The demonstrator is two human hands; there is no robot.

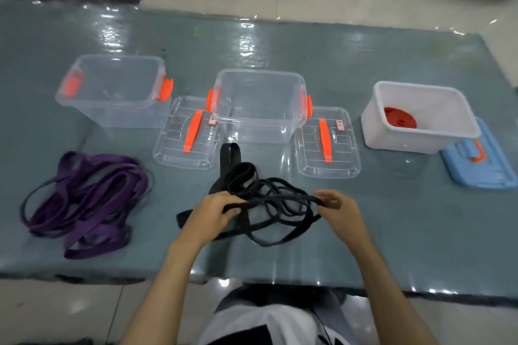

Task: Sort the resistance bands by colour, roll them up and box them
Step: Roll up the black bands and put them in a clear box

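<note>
Now both sets of fingers are curled around one strand of the black bands [260, 199], left hand [211, 214] and right hand [340, 211] pulling it taut above the tangled heap near the table's [392, 218] front edge. Left lie the purple bands [87, 199]. Farther off stand two clear boxes [259, 105], and at right a white box [420, 117] holding a rolled red band [399, 117].

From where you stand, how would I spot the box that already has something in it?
Look along the row of boxes on the grey-blue table to its right end. There stands the white box, beside a blue lid. Unlike the two clear boxes, it is opaque and holds a rolled red band.
</note>
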